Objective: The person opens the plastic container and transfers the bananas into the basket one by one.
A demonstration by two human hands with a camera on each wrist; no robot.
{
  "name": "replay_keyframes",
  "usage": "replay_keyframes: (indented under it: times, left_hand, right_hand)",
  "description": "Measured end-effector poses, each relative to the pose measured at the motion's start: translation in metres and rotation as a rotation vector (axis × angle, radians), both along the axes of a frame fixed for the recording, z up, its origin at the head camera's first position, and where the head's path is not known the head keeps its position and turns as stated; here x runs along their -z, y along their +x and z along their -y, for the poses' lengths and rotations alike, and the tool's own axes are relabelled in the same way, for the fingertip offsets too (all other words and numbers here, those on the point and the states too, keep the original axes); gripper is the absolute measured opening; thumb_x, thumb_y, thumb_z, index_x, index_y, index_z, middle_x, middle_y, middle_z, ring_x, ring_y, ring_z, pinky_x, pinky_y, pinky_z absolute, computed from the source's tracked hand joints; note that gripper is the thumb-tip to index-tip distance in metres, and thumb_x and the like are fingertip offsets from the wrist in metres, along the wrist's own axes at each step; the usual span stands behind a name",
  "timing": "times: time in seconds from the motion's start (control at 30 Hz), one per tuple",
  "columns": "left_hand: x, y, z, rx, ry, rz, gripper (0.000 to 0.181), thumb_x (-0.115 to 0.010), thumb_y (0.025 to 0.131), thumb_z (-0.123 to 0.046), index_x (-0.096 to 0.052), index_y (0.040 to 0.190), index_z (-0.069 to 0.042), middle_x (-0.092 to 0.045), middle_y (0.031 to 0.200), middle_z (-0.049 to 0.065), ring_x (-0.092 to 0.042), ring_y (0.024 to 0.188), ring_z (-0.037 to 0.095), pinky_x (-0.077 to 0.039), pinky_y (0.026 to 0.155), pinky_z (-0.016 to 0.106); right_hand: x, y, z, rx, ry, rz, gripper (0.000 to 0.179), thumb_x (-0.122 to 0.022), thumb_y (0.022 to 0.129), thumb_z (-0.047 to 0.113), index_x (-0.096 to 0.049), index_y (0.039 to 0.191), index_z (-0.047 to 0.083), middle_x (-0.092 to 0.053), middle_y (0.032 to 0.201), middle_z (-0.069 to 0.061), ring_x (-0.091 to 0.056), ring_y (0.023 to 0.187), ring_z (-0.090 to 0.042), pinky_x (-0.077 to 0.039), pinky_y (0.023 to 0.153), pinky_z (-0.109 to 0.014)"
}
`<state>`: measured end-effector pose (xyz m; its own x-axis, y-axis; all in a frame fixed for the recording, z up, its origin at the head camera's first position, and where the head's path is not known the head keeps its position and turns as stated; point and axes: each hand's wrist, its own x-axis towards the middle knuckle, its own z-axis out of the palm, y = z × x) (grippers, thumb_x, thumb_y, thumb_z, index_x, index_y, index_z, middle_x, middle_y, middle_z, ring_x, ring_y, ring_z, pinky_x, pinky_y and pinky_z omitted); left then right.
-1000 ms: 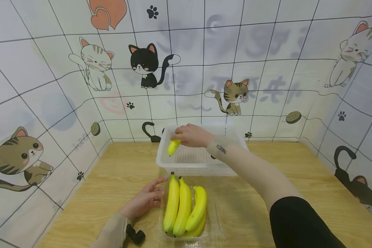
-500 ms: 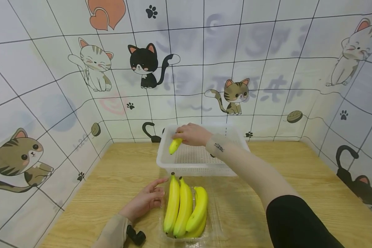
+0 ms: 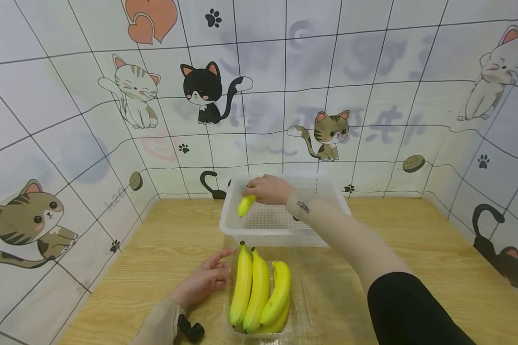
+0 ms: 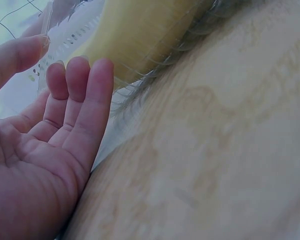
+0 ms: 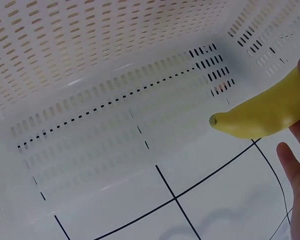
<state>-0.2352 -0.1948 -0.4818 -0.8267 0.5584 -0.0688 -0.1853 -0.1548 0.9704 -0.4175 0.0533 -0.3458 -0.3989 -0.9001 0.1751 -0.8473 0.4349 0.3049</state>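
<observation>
A yellow banana [image 5: 270, 110] is gripped in my right hand [image 3: 271, 189], held over the left end of a white perforated basket [image 3: 276, 232]. In the right wrist view its dark tip points into the basket, while much of that hand lies outside the frame. Several more bananas [image 3: 259, 292] lie side by side in a clear plastic tray [image 3: 301, 306] in front of the basket. My left hand [image 3: 204, 281] rests beside the tray's left wall. Its fingers [image 4: 92, 95] are loosely extended, with the tips right at the clear plastic in the left wrist view.
The basket and tray stand on a wood-grain table [image 3: 172, 230], the basket near the back wall [image 3: 267, 110], which carries printed cats and grid lines. More printed sheet closes off both sides. A black strap piece [image 3: 191, 329] sits at the left wrist.
The right hand, with the banana, has shifted very slightly right over the basket. The left hand stays beside the tray. The whole head view has drifted a little.
</observation>
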Motion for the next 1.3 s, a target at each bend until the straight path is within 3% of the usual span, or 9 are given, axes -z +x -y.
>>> replay_keyframes:
  times: [0.27,0.73,1.3]
  left_hand:
    - [0.000,0.001,0.001,0.008,0.024,0.002,0.060,-0.049,0.098,-0.001,-0.021,0.151,-0.004,-0.050,0.101,0.003,-0.056,0.079,0.009,-0.053,0.074,0.027]
    - [-0.002,0.000,0.001,0.015,0.027,-0.012,0.061,-0.049,0.099,-0.002,-0.019,0.152,-0.004,-0.051,0.101,0.002,-0.056,0.080,0.009,-0.052,0.075,0.027]
    - [0.001,-0.001,0.002,-0.002,0.003,-0.004,0.060,-0.051,0.099,-0.004,-0.022,0.152,-0.007,-0.048,0.102,0.004,-0.056,0.080,0.009,-0.053,0.075,0.028]
  right_hand:
    - [0.006,-0.005,0.000,0.015,-0.010,0.035,0.036,-0.069,0.091,0.015,-0.065,0.126,0.022,-0.064,0.119,-0.006,-0.062,0.104,-0.023,-0.050,0.088,-0.037]
    - [0.021,-0.021,0.004,0.006,-0.009,0.018,0.035,-0.072,0.089,0.017,-0.066,0.124,0.022,-0.066,0.115,-0.003,-0.062,0.102,-0.020,-0.050,0.089,-0.034]
    - [0.026,-0.017,0.007,0.031,0.010,0.071,0.039,-0.074,0.087,0.015,-0.066,0.124,0.022,-0.067,0.113,-0.002,-0.063,0.098,-0.019,-0.050,0.087,-0.033]
